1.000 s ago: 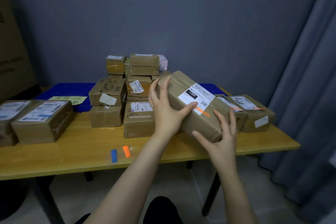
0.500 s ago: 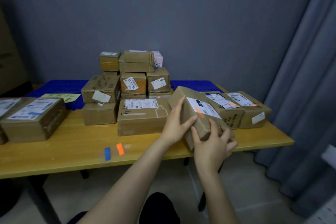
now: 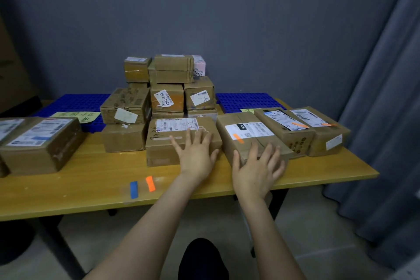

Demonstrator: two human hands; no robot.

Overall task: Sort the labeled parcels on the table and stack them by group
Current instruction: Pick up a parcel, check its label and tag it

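A brown parcel with a white label and an orange tape mark lies flat on the wooden table, beside two more orange-marked parcels to its right. My right hand rests with spread fingers on that parcel's near end. My left hand lies flat, fingers straight, on the near right part of a wide parcel with a white label. Behind it stands a pile of several unsorted parcels. Two large parcels lie at the far left.
Blue and orange tape strips stick to the table's front. Blue plastic pallets cover the back of the table, with a green note on the left one. A grey curtain hangs at the right, a grey wall behind.
The orange-marked parcel, held tilted in the air by both hands, has come down flat beside the other orange-marked ones. My left hand has let go and moved onto the wide parcel.
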